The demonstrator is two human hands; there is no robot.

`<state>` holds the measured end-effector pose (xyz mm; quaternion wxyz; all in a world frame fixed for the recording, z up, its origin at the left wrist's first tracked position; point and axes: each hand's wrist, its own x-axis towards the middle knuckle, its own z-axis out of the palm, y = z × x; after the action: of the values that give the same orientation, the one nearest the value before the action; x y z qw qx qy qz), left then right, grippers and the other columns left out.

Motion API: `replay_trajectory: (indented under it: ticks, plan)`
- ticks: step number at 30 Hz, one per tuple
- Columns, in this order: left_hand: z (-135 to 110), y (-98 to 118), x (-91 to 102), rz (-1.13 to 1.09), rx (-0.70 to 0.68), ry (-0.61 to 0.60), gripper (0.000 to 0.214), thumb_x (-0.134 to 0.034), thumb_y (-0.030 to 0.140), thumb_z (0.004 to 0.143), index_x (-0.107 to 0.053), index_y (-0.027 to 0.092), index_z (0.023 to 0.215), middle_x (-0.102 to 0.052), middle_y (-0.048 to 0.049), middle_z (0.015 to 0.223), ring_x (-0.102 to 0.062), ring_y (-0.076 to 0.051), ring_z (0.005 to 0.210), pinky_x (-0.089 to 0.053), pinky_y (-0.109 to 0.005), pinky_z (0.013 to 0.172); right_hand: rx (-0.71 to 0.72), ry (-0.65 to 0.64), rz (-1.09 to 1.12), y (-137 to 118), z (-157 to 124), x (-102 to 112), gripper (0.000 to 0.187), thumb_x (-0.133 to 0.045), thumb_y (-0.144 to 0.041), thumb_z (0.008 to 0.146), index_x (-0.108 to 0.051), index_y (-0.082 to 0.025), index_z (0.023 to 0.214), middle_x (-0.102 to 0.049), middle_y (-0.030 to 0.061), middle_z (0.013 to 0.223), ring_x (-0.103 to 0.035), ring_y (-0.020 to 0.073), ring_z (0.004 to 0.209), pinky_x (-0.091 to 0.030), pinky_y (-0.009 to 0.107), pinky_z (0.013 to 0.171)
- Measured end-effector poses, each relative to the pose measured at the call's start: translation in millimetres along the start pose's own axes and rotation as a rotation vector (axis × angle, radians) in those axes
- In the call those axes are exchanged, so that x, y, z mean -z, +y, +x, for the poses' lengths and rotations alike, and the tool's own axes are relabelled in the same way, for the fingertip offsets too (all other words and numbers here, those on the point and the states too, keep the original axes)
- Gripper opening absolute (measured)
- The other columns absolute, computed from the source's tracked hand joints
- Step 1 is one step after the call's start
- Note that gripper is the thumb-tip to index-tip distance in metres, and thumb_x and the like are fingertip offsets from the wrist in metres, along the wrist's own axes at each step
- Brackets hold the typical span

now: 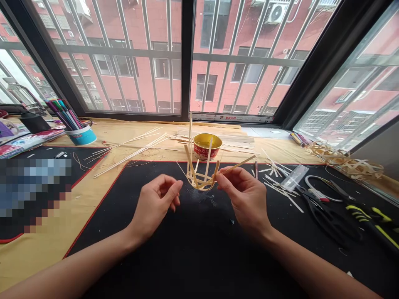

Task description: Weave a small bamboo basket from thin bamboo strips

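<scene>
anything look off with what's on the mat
The small bamboo-strip basket frame looks lopsided: its strips splay unevenly, with one standing tall, others leaning, and one jutting sideways at the right hand. Loose cut strips also lie scattered across the black mat.

A corner of black-framed windows (187, 54) was filled with daylight, and the panes were crossed by pale metal security bars (124, 52). Beyond the glass, a pink-walled apartment block (199, 68) was seen close by, pierced by rows of dark windows (204, 87). An air-conditioner outdoor unit (276, 12) was mounted high on its wall. A printed label strip (232, 118) was stuck along the lower window frame. Bright sky (6, 74) was glimpsed at the far left, and a grey wall panel (378, 153) was seen at the right.
</scene>
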<state>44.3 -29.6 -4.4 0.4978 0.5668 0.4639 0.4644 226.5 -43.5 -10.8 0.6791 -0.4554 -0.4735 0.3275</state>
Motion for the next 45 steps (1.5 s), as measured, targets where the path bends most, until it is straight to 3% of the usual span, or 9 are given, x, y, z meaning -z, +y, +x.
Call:
replay_trajectory:
  ticks: [2, 4, 7, 12, 14, 19, 25, 34, 45]
  plan:
    - [-2, 2, 0.4, 0.059, -0.161, 0.079, 0.025, -0.077, 0.034, 0.070, -0.063, 0.017, 0.083, -0.061, 0.0010, 0.065, -0.057, -0.012, 0.055, -0.047, -0.021, 0.049, -0.009, -0.013, -0.011, -1, 0, 0, 0.020, -0.076, -0.032, 0.070, -0.067, -0.016, 0.077, -0.069, 0.0029, 0.072, -0.065, 0.0126, 0.063, -0.056, 0.020, 0.052]
    - [-1, 2, 0.3, 0.077, -0.208, 0.084, 0.027, -0.078, 0.031, 0.068, -0.065, 0.017, 0.087, -0.063, -0.0002, 0.072, -0.059, -0.013, 0.060, -0.049, -0.022, 0.051, -0.024, -0.040, 0.009, -1, 0, -1, 0.022, -0.077, -0.034, 0.069, -0.066, -0.016, 0.077, -0.069, 0.0034, 0.072, -0.067, 0.0143, 0.064, -0.057, 0.022, 0.052]
    - [1, 1, -0.2, 0.046, -0.178, 0.053, 0.030, -0.078, 0.029, 0.068, -0.064, 0.016, 0.091, -0.065, -0.0018, 0.076, -0.060, -0.012, 0.058, -0.049, -0.021, 0.048, -0.051, -0.121, 0.075, 1, -2, -2, 0.024, -0.078, -0.034, 0.069, -0.065, -0.016, 0.078, -0.070, 0.0034, 0.072, -0.069, 0.0162, 0.065, -0.060, 0.026, 0.056]
    - [4, 2, -0.1, -0.031, -0.137, 0.041, 0.062, -0.081, 0.029, 0.061, -0.055, 0.015, 0.116, -0.065, -0.0101, 0.108, -0.063, -0.012, 0.060, -0.051, -0.022, 0.045, -0.039, -0.197, 0.132, 9, -6, -1, 0.021, -0.076, -0.032, 0.072, -0.065, -0.017, 0.082, -0.071, 0.0031, 0.073, -0.069, 0.0156, 0.064, -0.061, 0.027, 0.062]
    - [5, 2, 0.3, -0.026, -0.101, 0.011, 0.062, -0.082, 0.029, 0.061, -0.056, 0.012, 0.115, -0.067, -0.0088, 0.097, -0.062, -0.012, 0.059, -0.049, -0.021, 0.043, -0.032, -0.215, 0.136, 11, -7, 0, 0.021, -0.075, -0.032, 0.073, -0.065, -0.017, 0.082, -0.071, 0.0030, 0.074, -0.070, 0.0158, 0.065, -0.061, 0.027, 0.062]
    - [6, 0, 0.8, -0.070, -0.114, -0.041, 0.038, -0.081, 0.029, 0.063, -0.064, 0.011, 0.092, -0.062, -0.0004, 0.070, -0.057, -0.011, 0.058, -0.047, -0.019, 0.044, -0.030, -0.225, 0.133, 9, -9, -2, 0.020, -0.076, -0.031, 0.072, -0.064, -0.017, 0.081, -0.070, 0.0026, 0.072, -0.069, 0.0158, 0.064, -0.061, 0.027, 0.061]
    - [7, -2, 0.9, -0.133, -0.105, -0.057, 0.030, -0.080, 0.027, 0.065, -0.065, 0.012, 0.085, -0.062, -0.0001, 0.072, -0.057, -0.010, 0.061, -0.050, -0.021, 0.050, -0.048, -0.209, 0.151, 11, -7, -3, 0.020, -0.076, -0.031, 0.072, -0.065, -0.018, 0.081, -0.070, 0.0014, 0.072, -0.069, 0.0149, 0.064, -0.061, 0.026, 0.060]
    - [5, 1, -2.0, -0.207, -0.018, 0.019, 0.027, -0.082, 0.026, 0.060, -0.063, 0.012, 0.073, -0.063, 0.0007, 0.069, -0.056, -0.008, 0.054, -0.046, -0.019, 0.049, 0.016, -0.209, 0.095, 7, -12, -5, 0.019, -0.075, -0.031, 0.074, -0.064, -0.017, 0.082, -0.070, 0.0020, 0.074, -0.069, 0.0143, 0.064, -0.061, 0.025, 0.060]
    - [1, -6, -2.0, -0.068, -0.144, 0.140, 0.029, -0.081, 0.029, 0.064, -0.060, 0.014, 0.079, -0.065, -0.0004, 0.075, -0.060, -0.011, 0.061, -0.051, -0.022, 0.054, 0.032, -0.215, 0.051, 6, -16, -7, 0.018, -0.074, -0.033, 0.075, -0.063, -0.019, 0.080, -0.069, 0.0017, 0.074, -0.069, 0.0144, 0.062, -0.061, 0.025, 0.060]
